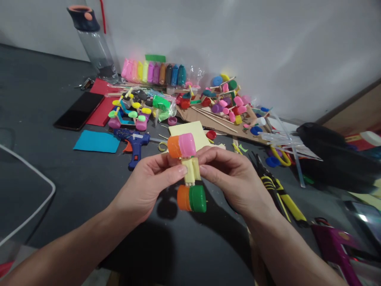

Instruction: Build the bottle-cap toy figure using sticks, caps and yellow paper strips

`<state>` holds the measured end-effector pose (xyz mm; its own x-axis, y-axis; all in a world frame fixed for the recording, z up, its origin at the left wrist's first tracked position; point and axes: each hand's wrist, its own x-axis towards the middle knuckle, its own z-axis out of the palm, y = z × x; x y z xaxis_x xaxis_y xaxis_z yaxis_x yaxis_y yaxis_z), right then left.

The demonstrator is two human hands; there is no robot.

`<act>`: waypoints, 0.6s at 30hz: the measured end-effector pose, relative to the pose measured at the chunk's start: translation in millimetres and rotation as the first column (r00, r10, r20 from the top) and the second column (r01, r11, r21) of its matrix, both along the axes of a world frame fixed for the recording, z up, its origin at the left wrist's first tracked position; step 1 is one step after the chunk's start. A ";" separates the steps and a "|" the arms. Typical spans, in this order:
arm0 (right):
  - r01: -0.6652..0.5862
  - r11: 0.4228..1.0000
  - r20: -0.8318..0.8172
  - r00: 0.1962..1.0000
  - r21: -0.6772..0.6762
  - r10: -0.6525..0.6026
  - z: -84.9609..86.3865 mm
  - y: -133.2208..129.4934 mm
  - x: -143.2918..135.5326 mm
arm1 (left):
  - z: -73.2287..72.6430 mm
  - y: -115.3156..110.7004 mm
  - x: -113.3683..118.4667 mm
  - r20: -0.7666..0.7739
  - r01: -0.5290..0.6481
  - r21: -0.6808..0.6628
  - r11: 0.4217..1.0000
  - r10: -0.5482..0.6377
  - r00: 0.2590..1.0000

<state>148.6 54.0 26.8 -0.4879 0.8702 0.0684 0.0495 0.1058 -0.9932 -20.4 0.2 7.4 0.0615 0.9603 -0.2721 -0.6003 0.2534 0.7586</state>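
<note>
Two bare hands hold a small craft toy (pixel 189 174) above a dark table (pixel 59 174), at the centre of view. The left hand (pixel 149 186) pinches its pale yellow stem from 9 o'clock; the right hand (pixel 235 178) pinches it from 3 o'clock. Orange and pink caps (pixel 181 145) cap the stem at 12 o'clock, orange and green caps (pixel 192 198) at 6 o'clock. A blue glue gun (pixel 135 145) lies at 10 o'clock, pliers (pixel 276 186) at 3 o'clock.
</note>
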 end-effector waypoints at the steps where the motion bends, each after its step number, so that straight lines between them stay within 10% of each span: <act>1: -0.005 1.000 -0.016 1.000 -0.023 0.005 -1.5 0.8 -1.0 | -0.1 0.4 -0.1 -0.001 0.002 0.001 1.000 -0.002 1.000; 18: -0.082 0.996 0.069 0.994 -0.029 0.084 5.9 -2.5 0.7 | 0.8 0.5 1.1 -0.049 -0.046 -0.008 0.999 0.045 0.998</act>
<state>149.3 51.5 32.6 -0.5610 0.8278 0.0091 0.1116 0.0865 -0.9900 -19.3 0.8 8.1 0.0040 0.9593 -0.2825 -0.5735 0.2336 0.7852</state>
